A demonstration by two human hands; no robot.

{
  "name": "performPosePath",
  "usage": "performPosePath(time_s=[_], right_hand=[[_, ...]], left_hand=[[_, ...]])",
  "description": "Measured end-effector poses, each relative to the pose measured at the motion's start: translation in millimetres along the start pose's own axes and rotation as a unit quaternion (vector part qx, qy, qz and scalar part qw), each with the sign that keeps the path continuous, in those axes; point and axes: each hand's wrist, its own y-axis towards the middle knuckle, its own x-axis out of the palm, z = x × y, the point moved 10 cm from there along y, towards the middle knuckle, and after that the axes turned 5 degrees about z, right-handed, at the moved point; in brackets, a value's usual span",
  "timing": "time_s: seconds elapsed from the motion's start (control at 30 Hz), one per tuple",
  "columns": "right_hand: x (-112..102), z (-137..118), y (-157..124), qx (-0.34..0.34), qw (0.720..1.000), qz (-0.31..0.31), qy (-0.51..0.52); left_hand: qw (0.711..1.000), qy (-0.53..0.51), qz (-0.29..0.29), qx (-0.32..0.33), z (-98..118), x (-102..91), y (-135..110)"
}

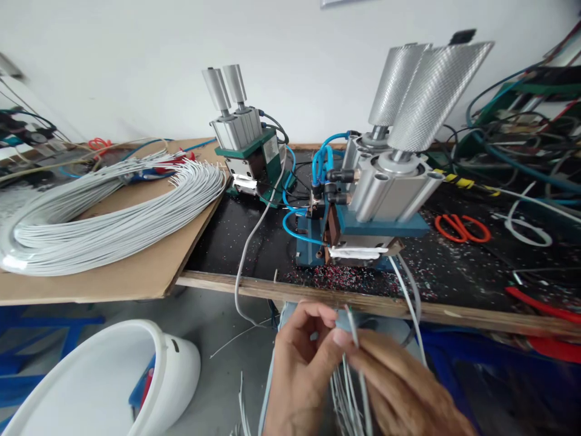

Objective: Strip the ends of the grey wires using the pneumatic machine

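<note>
My left hand [302, 372] and my right hand [403, 387] meet below the bench's front edge. Both pinch a bundle of thin grey wires [349, 387] that stands up between the fingertips. More grey wires [411, 290] rise from my hands to the mouth of the near pneumatic machine [376, 212], a blue-based unit with silver cylinders. A second, smaller machine of the same kind [247, 151] stands farther back to the left.
A big coil of grey wires [104, 212] lies on a cardboard sheet [136, 272] at left. Orange scissors [463, 229] and tangled cables [512, 133] sit at right. A white bin [113, 381] stands on the floor at lower left. Coloured wire scraps litter the black benchtop [454, 266].
</note>
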Motion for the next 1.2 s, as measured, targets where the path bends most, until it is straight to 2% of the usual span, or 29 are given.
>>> performPosePath(time_s=[0.07, 0.13, 0.27, 0.4, 0.5, 0.63, 0.8, 1.2], right_hand=[[1.0, 11.8, 9.4, -0.025, 0.999, -0.005, -0.039], [-1.2, 22.8, 19.7, -0.03, 0.998, 0.025, -0.047], [-1.0, 29.4, 36.0, -0.029, 0.997, 0.061, -0.036], [-1.9, 29.0, 46.4, -0.021, 0.997, 0.065, -0.02], [-2.1, 32.7, 50.2, -0.008, 0.997, 0.071, -0.022], [5.8, 40.8, 52.6, 0.019, 0.998, 0.058, -0.035], [15.0, 47.7, 56.2, 0.056, 0.998, 0.019, -0.028], [12.8, 40.2, 59.1, 0.034, 0.999, 0.038, -0.015]], left_hand=[[1.0, 0.02, -0.006, 0.011, -3.3, 0.3, 0.7], [0.998, 0.05, -0.007, 0.027, -12.0, -4.2, 1.6], [0.985, 0.151, 0.041, 0.072, -38.6, -24.0, 1.7], [0.968, 0.22, 0.073, 0.099, -70.1, -43.5, -1.3], [0.949, 0.265, 0.103, 0.134, -83.2, -60.2, -4.4], [0.932, 0.276, 0.131, 0.194, -86.2, -71.3, -9.2], [0.923, 0.268, 0.143, 0.237, -85.1, -70.0, -10.9], [0.909, 0.276, 0.173, 0.259, -85.4, -74.0, -13.9]])
